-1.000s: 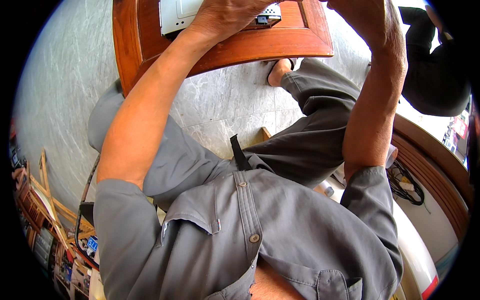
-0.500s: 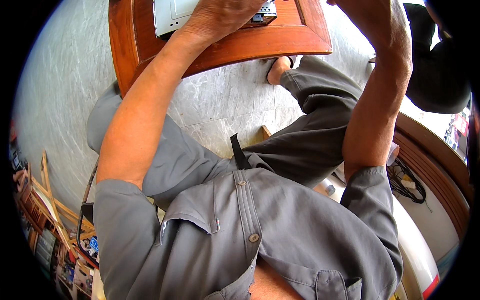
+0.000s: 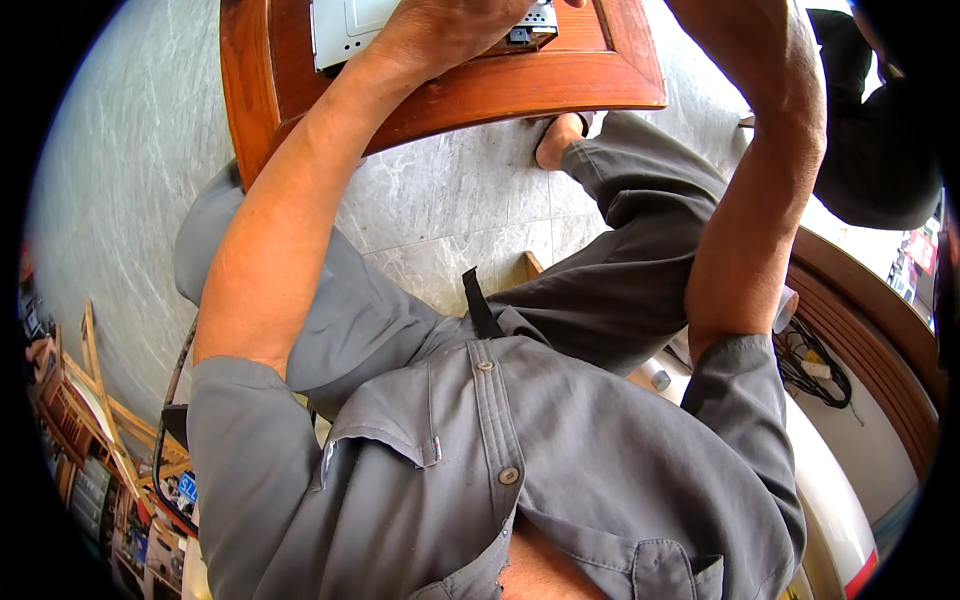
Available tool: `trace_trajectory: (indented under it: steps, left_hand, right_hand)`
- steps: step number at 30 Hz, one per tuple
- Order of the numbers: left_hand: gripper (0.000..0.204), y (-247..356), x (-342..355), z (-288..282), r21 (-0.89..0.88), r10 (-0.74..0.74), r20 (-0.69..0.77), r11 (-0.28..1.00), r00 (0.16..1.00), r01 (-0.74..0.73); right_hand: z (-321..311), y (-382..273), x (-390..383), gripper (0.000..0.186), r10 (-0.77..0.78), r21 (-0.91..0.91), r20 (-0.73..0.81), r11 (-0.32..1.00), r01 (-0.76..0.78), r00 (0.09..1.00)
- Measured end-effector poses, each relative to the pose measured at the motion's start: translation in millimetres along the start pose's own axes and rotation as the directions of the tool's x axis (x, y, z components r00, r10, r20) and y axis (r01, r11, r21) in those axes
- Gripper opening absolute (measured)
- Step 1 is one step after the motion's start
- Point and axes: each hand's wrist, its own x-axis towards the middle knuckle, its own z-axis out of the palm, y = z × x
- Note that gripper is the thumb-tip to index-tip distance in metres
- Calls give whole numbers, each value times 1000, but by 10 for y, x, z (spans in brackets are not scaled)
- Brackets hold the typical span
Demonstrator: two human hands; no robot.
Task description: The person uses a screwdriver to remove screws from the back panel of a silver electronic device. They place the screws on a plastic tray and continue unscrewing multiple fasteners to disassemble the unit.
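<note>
Silver metal box [image 3: 343, 25] seen on wooden table [image 3: 500, 85], partly covered by left hand [image 3: 452, 28]. Right hand [image 3: 728, 22] cropped at top edge; finger state can't be told on either.

A reddish-brown wooden table [image 3: 555, 82] carries the work, its broad smooth border framing an inset panel [image 3: 293, 62] of the same wood, with joints showing at the corners; its far side is cut off by the upper edge of the view. On the panel lies a silver sheet-metal device case [image 3: 340, 22], flat, partly hidden, with small round holes and a dark socket [image 3: 519, 37] at its near right end. Beneath is a floor [image 3: 130, 160] of grey, pale-veined tiles, where a sandalled foot [image 3: 558, 146] rests.
</note>
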Motion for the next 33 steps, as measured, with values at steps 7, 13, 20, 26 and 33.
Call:
trace_trajectory:
  steps: [7,13,20,26,33]
  left_hand:
    - [15,112,19,-15,0,-31,20,1000,999,31]
    - [15,27,19,45,-60,26,-87,998,996,-31]
    - [12,39,-11,-21,-26,-16,-42,1000,999,15]
    - [11,0,4,46,-99,15,-64,995,998,-22]
    - [14,-43,6,27,-97,96,-46,990,994,-101]
  right_hand:
    - [-61,74,105,13,207,106,186,968,-229,960]
    - [56,159,-1,14,30,132,31,991,-34,999]
    - [-190,-52,97,18,187,117,214,969,-216,959]
    - [0,156,21,18,168,152,162,969,-193,972]
    - [54,252,-27,23,98,190,122,974,-120,988]
